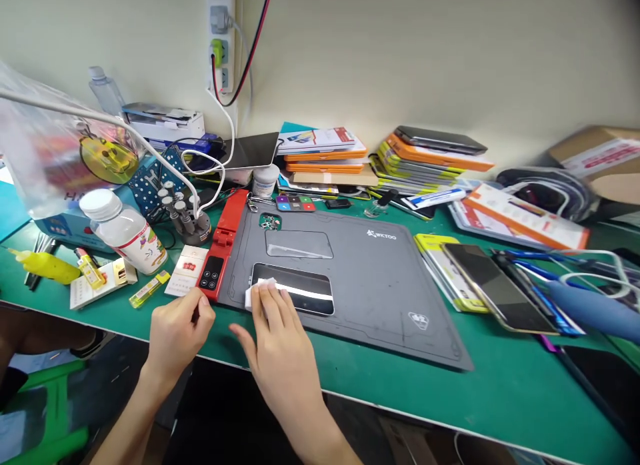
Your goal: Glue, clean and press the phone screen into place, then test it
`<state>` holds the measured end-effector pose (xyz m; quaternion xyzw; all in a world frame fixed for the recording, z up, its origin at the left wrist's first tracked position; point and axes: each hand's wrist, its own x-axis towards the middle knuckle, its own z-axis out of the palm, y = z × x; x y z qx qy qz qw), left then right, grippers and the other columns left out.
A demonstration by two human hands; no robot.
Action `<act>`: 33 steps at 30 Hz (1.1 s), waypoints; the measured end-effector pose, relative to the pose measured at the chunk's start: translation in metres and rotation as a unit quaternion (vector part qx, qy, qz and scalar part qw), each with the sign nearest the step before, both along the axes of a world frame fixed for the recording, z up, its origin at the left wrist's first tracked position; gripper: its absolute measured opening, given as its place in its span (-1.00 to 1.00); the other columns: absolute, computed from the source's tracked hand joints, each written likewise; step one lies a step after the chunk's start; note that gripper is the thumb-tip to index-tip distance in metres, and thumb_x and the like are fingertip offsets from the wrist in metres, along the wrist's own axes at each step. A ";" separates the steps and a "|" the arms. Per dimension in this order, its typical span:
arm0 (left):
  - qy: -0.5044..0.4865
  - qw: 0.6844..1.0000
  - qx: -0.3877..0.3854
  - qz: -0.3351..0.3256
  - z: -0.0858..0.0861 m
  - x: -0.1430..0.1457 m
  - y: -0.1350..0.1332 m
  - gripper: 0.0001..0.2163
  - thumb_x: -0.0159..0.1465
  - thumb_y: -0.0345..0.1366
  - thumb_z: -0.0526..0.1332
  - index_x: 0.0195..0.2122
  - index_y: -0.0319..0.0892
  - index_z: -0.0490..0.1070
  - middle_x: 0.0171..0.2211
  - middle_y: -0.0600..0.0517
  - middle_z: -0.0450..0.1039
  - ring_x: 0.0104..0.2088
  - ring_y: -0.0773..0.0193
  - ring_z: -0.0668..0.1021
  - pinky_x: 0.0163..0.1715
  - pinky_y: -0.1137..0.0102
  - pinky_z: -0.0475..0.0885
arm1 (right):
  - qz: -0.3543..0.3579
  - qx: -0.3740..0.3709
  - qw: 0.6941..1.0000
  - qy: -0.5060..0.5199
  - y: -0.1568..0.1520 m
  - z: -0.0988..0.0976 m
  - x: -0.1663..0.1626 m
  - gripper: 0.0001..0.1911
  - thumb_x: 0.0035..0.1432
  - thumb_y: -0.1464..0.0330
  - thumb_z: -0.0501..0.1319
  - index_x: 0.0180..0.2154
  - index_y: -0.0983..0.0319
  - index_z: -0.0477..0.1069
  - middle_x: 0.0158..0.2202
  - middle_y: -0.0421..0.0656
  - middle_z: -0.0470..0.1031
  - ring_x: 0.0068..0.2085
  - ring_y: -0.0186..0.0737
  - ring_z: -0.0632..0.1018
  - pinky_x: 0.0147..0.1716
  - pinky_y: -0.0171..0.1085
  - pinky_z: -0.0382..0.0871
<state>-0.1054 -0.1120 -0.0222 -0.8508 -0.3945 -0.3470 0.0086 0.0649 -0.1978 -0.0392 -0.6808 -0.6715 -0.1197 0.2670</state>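
Observation:
A phone [311, 293] with a dark, glossy screen lies flat on the grey work mat [370, 285]. My right hand [283, 338] presses a folded white tissue [249, 297] onto the phone's left end, fingers extended over it and thumb held out to the side. Most of the tissue is hidden under the fingers. My left hand [177, 325] is closed in a fist near the table's front edge, below the red device with black buttons [210, 275]; nothing shows in it. Behind the phone lies a clear, thin phone-shaped sheet [299, 245] with a dark outline.
Left of the mat stand a white-capped bottle [133, 228], a screwdriver holder [193, 222] and cigarette packs [187, 268]. Stacked boxes [425, 158] line the wall. At right, another phone [495, 285] leans on yellow packets [445, 265]. A white cable [125, 125] crosses the left side.

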 end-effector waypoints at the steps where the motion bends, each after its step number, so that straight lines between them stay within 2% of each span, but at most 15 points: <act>1: 0.003 1.000 0.007 0.002 0.000 0.000 0.000 -0.67 0.48 -0.37 0.07 -0.49 -0.14 0.27 -0.65 0.18 0.22 -0.66 0.41 0.33 -0.54 0.40 0.13 | 0.004 -0.003 1.000 0.001 0.006 0.002 0.001 -0.40 0.52 0.13 0.11 0.30 0.48 0.39 0.27 0.23 0.50 0.33 0.19 0.50 0.36 0.12 0.42; 5: 0.010 1.000 0.021 0.014 0.002 0.001 0.001 -0.67 0.47 -0.36 0.07 -0.49 -0.14 0.28 -0.66 0.19 0.21 -0.67 0.40 0.31 -0.54 0.40 0.13 | -0.015 -0.035 0.999 0.014 0.029 0.010 0.003 -0.40 0.52 0.13 0.10 0.26 0.52 0.43 0.23 0.25 0.53 0.31 0.19 0.52 0.41 0.10 0.34; 9: 0.018 0.999 0.019 0.018 0.001 0.000 0.001 -0.69 0.48 -0.35 0.07 -0.46 -0.14 0.30 -0.65 0.18 0.25 -0.65 0.39 0.34 -0.53 0.41 0.14 | -0.015 -0.024 1.000 0.010 0.005 0.007 -0.009 -0.39 0.53 0.16 0.09 0.30 0.55 0.38 0.31 0.25 0.46 0.36 0.21 0.45 0.39 0.10 0.37; 12: 0.028 0.999 0.024 0.016 -0.001 0.000 0.001 -0.68 0.48 -0.35 0.08 -0.47 -0.14 0.30 -0.65 0.17 0.26 -0.64 0.39 0.35 -0.52 0.39 0.14 | -0.005 -0.014 1.000 0.001 -0.007 0.005 -0.010 -0.42 0.53 0.19 0.08 0.29 0.55 0.39 0.28 0.23 0.50 0.32 0.19 0.50 0.38 0.10 0.39; 18: 0.036 0.998 0.029 0.035 -0.001 0.000 0.002 -0.68 0.49 -0.33 0.08 -0.47 -0.14 0.32 -0.65 0.17 0.24 -0.64 0.39 0.33 -0.52 0.40 0.14 | -0.007 -0.052 0.998 0.017 0.031 0.014 0.010 -0.45 0.51 0.21 0.13 0.28 0.50 0.41 0.23 0.22 0.53 0.31 0.15 0.52 0.44 0.07 0.30; 22: 0.042 0.998 0.023 0.046 -0.003 0.000 0.001 -0.68 0.48 -0.32 0.08 -0.48 -0.14 0.32 -0.65 0.16 0.26 -0.63 0.38 0.35 -0.52 0.40 0.14 | -0.004 -0.013 1.000 -0.003 0.006 0.007 0.013 -0.51 0.53 0.28 0.10 0.30 0.46 0.39 0.26 0.17 0.51 0.33 0.15 0.50 0.39 0.08 0.38; 25: 0.046 0.997 0.026 0.048 -0.003 0.001 0.000 -0.67 0.48 -0.33 0.08 -0.48 -0.14 0.32 -0.65 0.15 0.29 -0.64 0.38 0.36 -0.52 0.39 0.13 | -0.002 0.000 1.000 -0.010 -0.015 0.002 0.026 -0.50 0.52 0.26 0.12 0.30 0.45 0.38 0.26 0.17 0.52 0.32 0.16 0.51 0.37 0.11 0.41; 30: 0.019 0.998 0.040 0.036 0.002 0.004 -0.003 -0.66 0.45 -0.38 0.08 -0.53 -0.14 0.26 -0.68 0.17 0.24 -0.67 0.40 0.30 -0.53 0.38 0.11 | -0.015 -0.010 1.000 0.016 -0.010 0.000 0.060 -0.49 0.53 0.18 0.07 0.24 0.44 0.44 0.18 0.21 0.55 0.23 0.20 0.57 0.34 0.22 0.41; 33: 0.002 0.999 0.031 0.029 0.002 0.004 -0.005 -0.68 0.43 -0.39 0.08 -0.52 -0.14 0.28 -0.67 0.16 0.28 -0.65 0.40 0.33 -0.52 0.38 0.13 | -0.019 0.002 0.999 0.028 -0.029 -0.009 0.066 -0.48 0.53 0.18 0.09 0.32 0.36 0.38 0.25 0.17 0.52 0.29 0.23 0.52 0.36 0.27 0.37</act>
